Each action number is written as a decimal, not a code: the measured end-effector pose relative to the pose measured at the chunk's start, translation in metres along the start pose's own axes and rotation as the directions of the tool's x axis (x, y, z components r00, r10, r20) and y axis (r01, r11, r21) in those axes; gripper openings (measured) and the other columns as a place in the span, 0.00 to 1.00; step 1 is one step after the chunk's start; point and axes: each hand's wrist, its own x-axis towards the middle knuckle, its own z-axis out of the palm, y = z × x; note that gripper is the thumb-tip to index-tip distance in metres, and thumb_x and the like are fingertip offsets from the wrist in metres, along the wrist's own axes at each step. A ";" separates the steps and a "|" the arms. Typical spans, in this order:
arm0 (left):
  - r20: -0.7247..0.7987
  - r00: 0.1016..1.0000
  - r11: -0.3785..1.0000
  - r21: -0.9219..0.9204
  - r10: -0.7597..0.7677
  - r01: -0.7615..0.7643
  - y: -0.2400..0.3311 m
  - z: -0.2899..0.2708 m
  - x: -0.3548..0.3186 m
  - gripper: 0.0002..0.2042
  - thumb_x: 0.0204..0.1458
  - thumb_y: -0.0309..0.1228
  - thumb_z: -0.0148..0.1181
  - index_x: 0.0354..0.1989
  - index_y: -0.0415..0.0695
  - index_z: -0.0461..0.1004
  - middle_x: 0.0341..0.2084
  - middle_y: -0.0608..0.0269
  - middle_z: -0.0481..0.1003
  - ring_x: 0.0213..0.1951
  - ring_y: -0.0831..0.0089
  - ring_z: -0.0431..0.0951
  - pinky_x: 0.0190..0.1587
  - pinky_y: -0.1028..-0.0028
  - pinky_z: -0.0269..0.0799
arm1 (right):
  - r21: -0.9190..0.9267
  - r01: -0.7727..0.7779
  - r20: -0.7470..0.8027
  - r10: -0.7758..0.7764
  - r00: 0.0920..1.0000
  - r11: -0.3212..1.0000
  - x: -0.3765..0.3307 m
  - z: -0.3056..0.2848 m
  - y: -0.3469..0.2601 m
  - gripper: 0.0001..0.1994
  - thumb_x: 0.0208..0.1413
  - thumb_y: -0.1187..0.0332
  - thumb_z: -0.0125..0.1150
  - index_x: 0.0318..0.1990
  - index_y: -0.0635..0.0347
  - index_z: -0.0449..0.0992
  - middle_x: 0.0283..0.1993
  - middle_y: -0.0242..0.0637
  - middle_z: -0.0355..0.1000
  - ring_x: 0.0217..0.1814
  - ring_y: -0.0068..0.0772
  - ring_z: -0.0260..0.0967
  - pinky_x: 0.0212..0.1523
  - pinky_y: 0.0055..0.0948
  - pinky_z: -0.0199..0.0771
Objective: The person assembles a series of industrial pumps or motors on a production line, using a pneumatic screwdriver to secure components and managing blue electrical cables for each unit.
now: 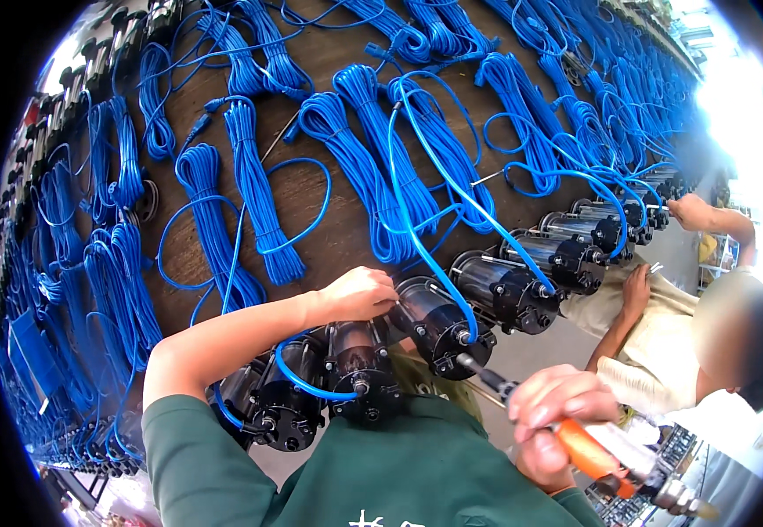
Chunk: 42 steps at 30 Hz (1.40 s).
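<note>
My right hand is wrapped round a power screwdriver with an orange and grey body and a metal fitting at its tail. Its bit points at the black end cap of a clear cylinder unit and seems to meet it near the lower edge. A blue cable runs into that same cap. At the unit's inner end is my left hand, its fingers curled and its fingertips against or very near the cylinder. What those fingers grip, if anything, is hidden.
Several similar cylinder units line the near edge of the brown table. Bundled blue cables cover much of the tabletop, with loose loops crossing between them. On the right, a co-worker in a light shirt reaches toward the units farther along the row.
</note>
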 end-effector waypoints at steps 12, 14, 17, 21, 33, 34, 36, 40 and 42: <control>-0.017 0.999 0.997 0.069 0.039 -0.038 -0.009 0.019 -0.013 0.09 0.49 0.28 0.65 0.37 0.39 0.81 0.29 0.57 0.78 0.35 0.58 0.78 0.38 0.62 0.77 | -0.124 0.056 0.205 -0.030 0.978 0.991 -0.012 0.026 0.074 0.09 0.50 0.79 0.62 0.40 0.68 0.74 0.28 0.41 0.75 0.23 0.29 0.75 0.26 0.27 0.80; -0.017 0.998 0.995 0.084 0.062 -0.061 -0.009 0.017 -0.011 0.08 0.49 0.28 0.65 0.37 0.39 0.81 0.28 0.57 0.77 0.34 0.58 0.78 0.38 0.62 0.77 | -0.158 0.062 0.228 -0.025 0.973 0.985 -0.014 0.024 0.077 0.08 0.49 0.80 0.61 0.38 0.69 0.75 0.27 0.41 0.75 0.23 0.30 0.76 0.26 0.26 0.81; 0.048 0.997 0.995 0.079 0.054 -0.058 -0.010 0.014 -0.006 0.07 0.51 0.30 0.63 0.34 0.40 0.80 0.26 0.58 0.77 0.34 0.57 0.78 0.38 0.61 0.77 | -0.183 0.051 0.279 0.002 0.960 0.982 -0.008 0.024 0.073 0.08 0.46 0.80 0.60 0.37 0.69 0.76 0.27 0.42 0.77 0.24 0.29 0.77 0.27 0.25 0.81; 0.201 0.935 0.942 0.234 -0.291 0.242 0.008 -0.044 0.016 0.08 0.47 0.32 0.63 0.29 0.40 0.81 0.25 0.50 0.78 0.32 0.50 0.80 0.36 0.58 0.78 | -0.178 0.039 0.344 0.025 0.939 0.983 -0.010 0.018 0.070 0.16 0.48 0.81 0.59 0.47 0.69 0.76 0.34 0.44 0.79 0.26 0.26 0.76 0.30 0.24 0.79; -0.914 0.314 0.812 0.381 0.258 0.442 0.338 0.014 0.039 0.05 0.47 0.16 0.57 0.23 0.40 0.71 0.21 0.63 0.74 0.22 0.67 0.74 0.25 0.72 0.69 | 0.469 0.184 0.264 -0.336 0.904 0.864 -0.017 -0.138 -0.077 0.28 0.47 0.81 0.69 0.56 0.56 0.68 0.43 0.34 0.74 0.28 0.30 0.76 0.31 0.33 0.80; -0.895 0.330 0.791 0.427 0.300 0.438 0.327 0.054 0.047 0.04 0.49 0.19 0.57 0.24 0.39 0.72 0.22 0.62 0.75 0.23 0.66 0.74 0.26 0.71 0.70 | 0.482 0.147 0.256 -0.299 0.919 0.864 -0.020 -0.143 -0.079 0.27 0.48 0.81 0.68 0.57 0.56 0.68 0.43 0.34 0.74 0.27 0.29 0.75 0.30 0.33 0.80; -0.934 0.345 0.829 0.262 0.090 0.493 0.287 0.132 0.069 0.05 0.54 0.24 0.56 0.26 0.39 0.73 0.23 0.61 0.75 0.26 0.65 0.76 0.29 0.69 0.71 | 0.476 0.093 0.244 -0.232 0.942 0.874 -0.026 -0.146 -0.078 0.26 0.49 0.79 0.66 0.57 0.57 0.67 0.41 0.35 0.73 0.26 0.29 0.73 0.30 0.32 0.78; -0.631 0.150 0.590 -0.576 -0.761 0.566 0.224 0.226 0.102 0.12 0.63 0.33 0.53 0.31 0.39 0.76 0.26 0.58 0.77 0.33 0.62 0.79 0.36 0.65 0.74 | 0.431 -0.031 0.272 -0.097 0.957 0.902 -0.038 -0.125 -0.040 0.22 0.53 0.76 0.61 0.57 0.61 0.67 0.38 0.41 0.70 0.24 0.27 0.67 0.29 0.31 0.73; -0.351 0.077 0.360 -0.910 -0.933 0.207 0.206 0.231 0.107 0.15 0.66 0.36 0.52 0.32 0.38 0.75 0.28 0.57 0.77 0.33 0.60 0.80 0.37 0.62 0.76 | 0.433 -0.096 0.272 -0.028 0.962 0.896 -0.041 -0.118 -0.021 0.23 0.51 0.76 0.59 0.57 0.64 0.67 0.39 0.43 0.71 0.24 0.27 0.67 0.29 0.30 0.73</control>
